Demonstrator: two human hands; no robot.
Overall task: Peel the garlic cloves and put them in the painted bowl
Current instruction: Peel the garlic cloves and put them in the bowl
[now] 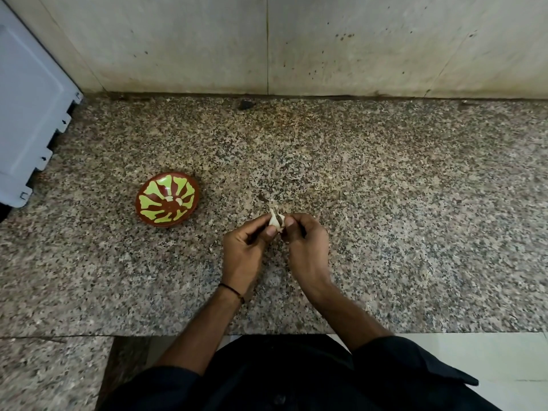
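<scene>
Garlic (276, 221): a pale piece with papery skin flaring up from its top, held just above the desk, to the right of the painted bowl and apart from it.
Left hand (241, 247): thumb and curled fingers pinch the garlic from its left side; a thin black band (231, 289) circles the wrist.
Right hand (307, 241): fingers curled, thumb and fingertips pinching the garlic from its right side, close against the left hand.
Painted bowl (154, 216): brown with yellow-green petal shapes fanning out from the middle, upright on the desk, left of both hands and apart from the right hand and the left hand alike.
Inside the bowl: two small pale bits (179, 200) near the middle; too small to tell what they are.
Desk (385, 203): speckled stone, running back to a pale, stained wall (326, 40).
Left edge: a white appliance (26, 99) stands on the desk, beyond the bowl.
Person: dark sleeves pushed up the forearms, at the near edge.
</scene>
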